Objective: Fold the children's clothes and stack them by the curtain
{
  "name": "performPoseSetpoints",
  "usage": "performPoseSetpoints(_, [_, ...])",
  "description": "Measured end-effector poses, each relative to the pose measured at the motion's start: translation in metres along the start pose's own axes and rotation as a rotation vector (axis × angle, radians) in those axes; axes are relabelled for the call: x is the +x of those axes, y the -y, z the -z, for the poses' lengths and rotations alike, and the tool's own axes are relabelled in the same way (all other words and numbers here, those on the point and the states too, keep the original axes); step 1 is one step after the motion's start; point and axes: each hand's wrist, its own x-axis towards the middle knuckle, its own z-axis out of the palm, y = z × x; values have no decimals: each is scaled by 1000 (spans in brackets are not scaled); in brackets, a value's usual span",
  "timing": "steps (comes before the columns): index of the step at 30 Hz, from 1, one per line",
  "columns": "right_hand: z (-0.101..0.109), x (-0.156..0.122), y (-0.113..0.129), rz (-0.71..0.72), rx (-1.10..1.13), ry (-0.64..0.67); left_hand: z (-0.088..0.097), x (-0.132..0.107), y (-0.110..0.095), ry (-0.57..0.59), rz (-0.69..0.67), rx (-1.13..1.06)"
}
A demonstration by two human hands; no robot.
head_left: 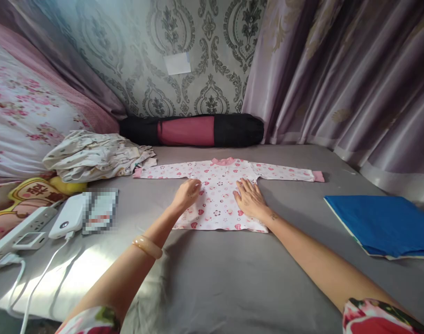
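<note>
A small white long-sleeved shirt [217,204] with pink hearts, flowers and pink cuffs lies spread flat on the grey sheet, collar away from me and sleeves stretched to both sides. At its left side, below the armpit, my left hand [188,192] is closed with curled fingers on the fabric; its fingertips are partly hidden. My right hand [250,199] rests flat on the right side of the shirt's body, fingers stretched out. A pale bangle [147,247] circles my left wrist.
The grey bed sheet [212,278] bears a folded blue cloth [382,225] at right. At left are crumpled patterned fabric [100,155], a white power bank [67,215] with a cable, a blurred-out packet [100,211] and a power strip [20,236]. A black-and-red roll [187,131] lies against the wall.
</note>
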Motion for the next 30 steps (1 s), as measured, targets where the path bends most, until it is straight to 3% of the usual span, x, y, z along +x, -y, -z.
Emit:
performPoseSetpoints(2, [-3, -1, 1, 10, -5, -24, 7, 12, 6, -92, 224, 34])
performPoseSetpoints(5, [-4, -3, 3, 16, -4, -45, 12, 28, 15, -32, 511, 59])
performPoseSetpoints(7, [-3, -4, 3, 19, -6, -57, 10, 37, 18, 22, 596, 49])
performPoseSetpoints(13, [1, -6, 5, 22, -14, -68, 0, 53, 13, 12, 750, 36])
performPoseSetpoints(17, [1, -6, 5, 23, -1, -63, -3, 57, 12, 22, 760, 19])
performPoseSetpoints(26, [-2, -6, 2, 30, 19, -85, -4, 42, -6, -92, 575, 90])
performPoseSetpoints(30, [-2, -6, 1, 35, 19, -66, -2, 40, -10, -81, 548, 94])
